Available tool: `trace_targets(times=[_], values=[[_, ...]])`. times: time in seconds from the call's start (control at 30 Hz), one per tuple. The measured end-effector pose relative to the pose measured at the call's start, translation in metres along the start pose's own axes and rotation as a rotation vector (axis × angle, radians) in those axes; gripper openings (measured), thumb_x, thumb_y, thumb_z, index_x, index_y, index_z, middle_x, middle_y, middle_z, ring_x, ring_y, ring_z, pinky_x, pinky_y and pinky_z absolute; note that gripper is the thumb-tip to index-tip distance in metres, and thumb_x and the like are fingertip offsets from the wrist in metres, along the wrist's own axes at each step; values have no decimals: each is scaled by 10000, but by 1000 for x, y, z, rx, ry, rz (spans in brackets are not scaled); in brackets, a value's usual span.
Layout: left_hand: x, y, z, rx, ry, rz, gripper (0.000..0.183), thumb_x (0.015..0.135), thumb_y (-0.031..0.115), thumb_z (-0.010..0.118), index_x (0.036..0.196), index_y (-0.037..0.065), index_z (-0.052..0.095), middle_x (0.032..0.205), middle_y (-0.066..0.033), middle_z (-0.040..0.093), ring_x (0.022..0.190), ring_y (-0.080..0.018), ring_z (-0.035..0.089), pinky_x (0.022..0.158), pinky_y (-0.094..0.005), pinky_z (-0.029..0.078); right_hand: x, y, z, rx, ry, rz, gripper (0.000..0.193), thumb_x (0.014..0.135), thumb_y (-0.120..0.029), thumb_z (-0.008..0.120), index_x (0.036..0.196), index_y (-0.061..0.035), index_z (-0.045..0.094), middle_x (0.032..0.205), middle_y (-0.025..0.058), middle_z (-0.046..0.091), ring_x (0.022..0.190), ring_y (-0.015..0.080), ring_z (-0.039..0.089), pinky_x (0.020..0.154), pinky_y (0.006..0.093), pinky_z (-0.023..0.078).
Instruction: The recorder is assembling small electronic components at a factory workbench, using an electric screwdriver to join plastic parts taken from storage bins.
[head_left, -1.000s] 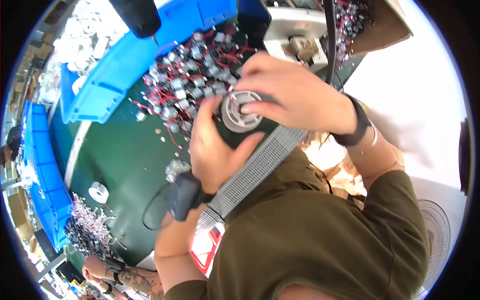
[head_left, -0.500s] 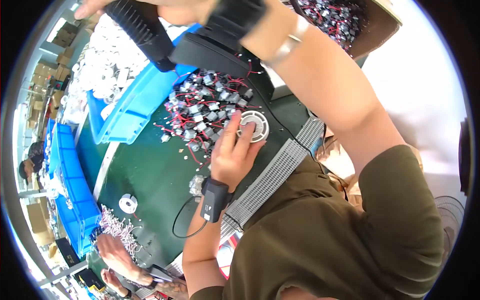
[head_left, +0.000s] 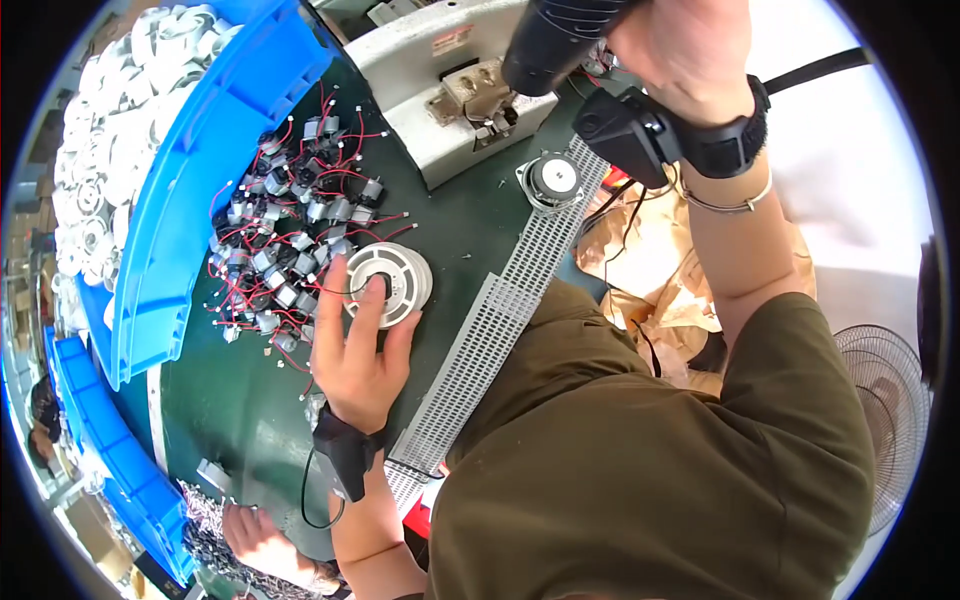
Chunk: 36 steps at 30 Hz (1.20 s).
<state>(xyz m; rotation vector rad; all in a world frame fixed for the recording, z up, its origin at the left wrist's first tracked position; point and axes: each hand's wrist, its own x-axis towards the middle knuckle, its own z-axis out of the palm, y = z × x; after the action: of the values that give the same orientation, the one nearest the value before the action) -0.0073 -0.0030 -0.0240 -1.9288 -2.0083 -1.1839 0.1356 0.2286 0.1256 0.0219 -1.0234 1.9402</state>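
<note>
A wire-caged fan [head_left: 880,420] shows at the right of my remote view, crumpled brown paper [head_left: 680,300] to its left. Ahead, I see a pale machine [head_left: 415,80] on the green table [head_left: 240,420].

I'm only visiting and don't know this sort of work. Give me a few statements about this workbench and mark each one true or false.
1. The left hand has fingers on the round white part. True.
2. Both hands touch that part. False: the right hand holds a black tool.
3. Small motors with red wires lie heaped on the green table. True.
4. The blue bin beside the heap is full of red parts. False: it holds white parts.
5. Another person's hand shows at the lower left. True.
</note>
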Motion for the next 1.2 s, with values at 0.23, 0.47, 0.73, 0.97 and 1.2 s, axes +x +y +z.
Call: trace_targets(times=[0.23, 0.47, 0.73, 0.97, 1.2], values=[[-1, -2, -3, 17, -11, 40, 474, 659, 80, 802, 1099, 36, 631, 1245, -256, 512, 1016, -344, 609, 783, -360, 546, -4, 10, -18, -546, -114, -252, 152, 802, -123, 651, 842, 17, 608, 660, 59, 575, 519, 141, 556, 491, 252, 441], [-1, -2, -3, 0, -4, 34, 463, 651, 80, 804, 1080, 29, 638, 1244, -263, 511, 1020, -350, 607, 787, -362, 546, -5, 12, -15, -540, -88, -262, 175, 783, -119, 672, 851, 22, 592, 684, 60, 567, 522, 141, 554, 486, 251, 452], [-1, -1, -1, 3, 10, 34, 454, 656, 74, 797, 1079, 27, 639, 1240, -267, 512, 1022, -355, 605, 791, -365, 545, -8, 10, -13, -546, -129, -290, 192, 784, -114, 666, 890, 21, 580, 680, 68, 568, 514, 142, 551, 484, 245, 455], [-1, 0, -1, 12, 15, 32, 447, 663, 80, 795, 1079, 26, 639, 1233, -262, 521, 1014, -350, 610, 787, -361, 545, -9, 12, -14, -596, -142, -311, 176, 785, -94, 662, 891, 20, 581, 663, 61, 572, 508, 138, 546, 485, 243, 451], [-4, -3, -1, 22, 47, 43, 471, 623, 113, 833, 1047, 21, 649, 1203, -256, 548, 952, -345, 631, 764, -361, 540, -23, 7, -8, -595, -80, -128, 254, 801, -104, 632, 966, 62, 535, 663, 87, 569, 513, 172, 544, 502, 271, 460]])
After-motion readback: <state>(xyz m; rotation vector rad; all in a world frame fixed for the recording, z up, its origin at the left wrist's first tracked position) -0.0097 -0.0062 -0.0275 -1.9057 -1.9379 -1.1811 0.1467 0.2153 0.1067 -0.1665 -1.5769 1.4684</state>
